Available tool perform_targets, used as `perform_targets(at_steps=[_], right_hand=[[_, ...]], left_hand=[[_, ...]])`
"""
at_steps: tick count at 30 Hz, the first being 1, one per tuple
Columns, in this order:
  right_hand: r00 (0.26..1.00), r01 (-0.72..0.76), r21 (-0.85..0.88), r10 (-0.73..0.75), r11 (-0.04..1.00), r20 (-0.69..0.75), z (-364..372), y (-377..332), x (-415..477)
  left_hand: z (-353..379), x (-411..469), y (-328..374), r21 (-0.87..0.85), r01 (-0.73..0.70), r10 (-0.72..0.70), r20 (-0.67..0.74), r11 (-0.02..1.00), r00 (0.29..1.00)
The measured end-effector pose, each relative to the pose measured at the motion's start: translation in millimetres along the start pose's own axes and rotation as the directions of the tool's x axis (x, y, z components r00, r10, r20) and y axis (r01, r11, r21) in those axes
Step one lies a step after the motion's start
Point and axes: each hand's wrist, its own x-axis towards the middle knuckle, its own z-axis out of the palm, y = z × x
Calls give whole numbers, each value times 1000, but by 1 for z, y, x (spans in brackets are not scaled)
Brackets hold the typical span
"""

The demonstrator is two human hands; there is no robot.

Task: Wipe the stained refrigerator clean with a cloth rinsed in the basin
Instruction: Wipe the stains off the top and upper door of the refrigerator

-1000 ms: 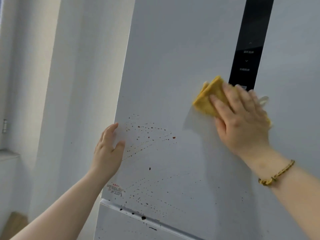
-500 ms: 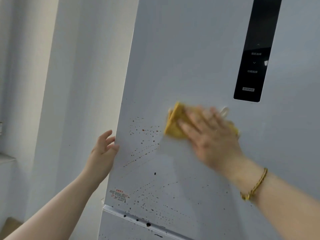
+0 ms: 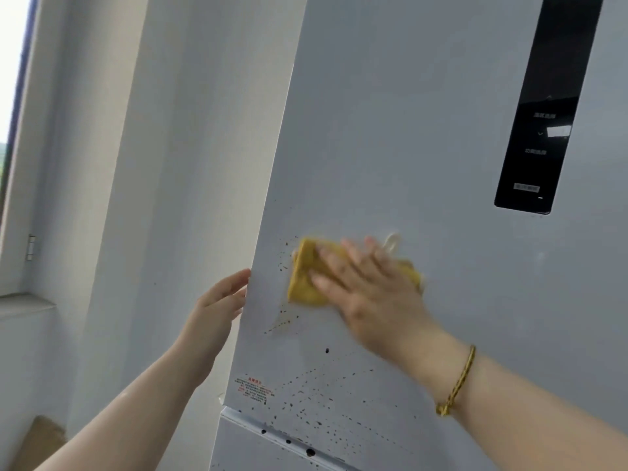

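— How many refrigerators?
— One refrigerator [image 3: 441,164], with two door fronts in view, an upper and a lower.
— Cloths?
— One yellow cloth [image 3: 304,280].
— Hands?
— Two: one left hand [image 3: 217,307] and one right hand [image 3: 370,294]. There is also one bracelet [image 3: 457,382] (on the right wrist).
— And on the door?
— One black control panel [image 3: 543,96] and one red-printed sticker [image 3: 255,389]. The stains [image 3: 327,350] are dozens of small specks, too many to count, plus a few larger dark dots.
— Windows?
— One window [image 3: 10,62].
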Motion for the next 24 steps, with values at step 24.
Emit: perform_targets(at_steps=[24], right_hand=[[951,-308,44,309,950,-14,10,-29,62]], left_hand=[[-18,13,-16,-267,150,-142,51,952,989]])
